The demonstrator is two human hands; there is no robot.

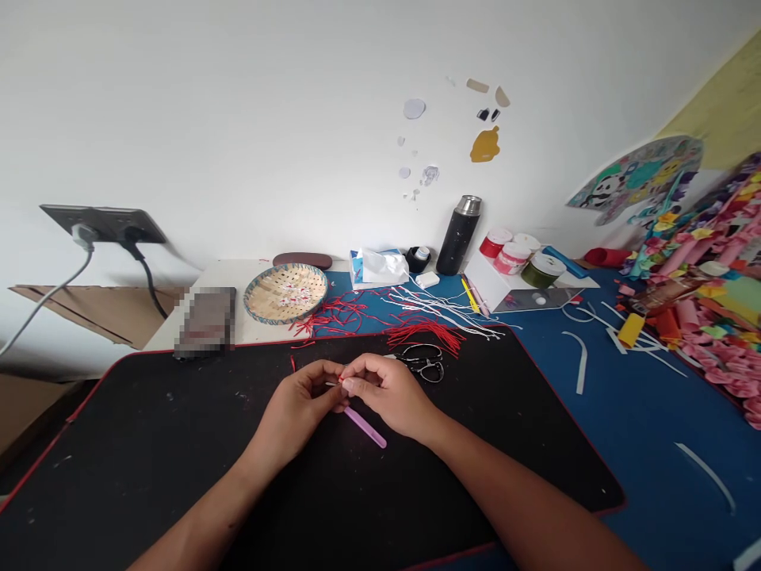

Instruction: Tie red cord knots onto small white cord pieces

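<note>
My left hand (300,408) and my right hand (389,392) meet over the black mat (202,444), fingertips pinched together. Between them shows a small bit of red and white cord (341,380), mostly covered by the fingers. Under the hands lies a slim purple plastic tool (365,428), its upper end hidden. Just beyond my right hand rest black-handled scissors (429,366), their blades partly out of sight. Behind these are cut red cords (428,335) and white cords (445,308).
A woven basket (285,293) holding small red and white pieces stands at the back left, near a blurred dark object (208,321). Further right are a tissue box (380,270), a black flask (459,238) and cord spools (543,270). Paper flowers (713,309) crowd the right edge.
</note>
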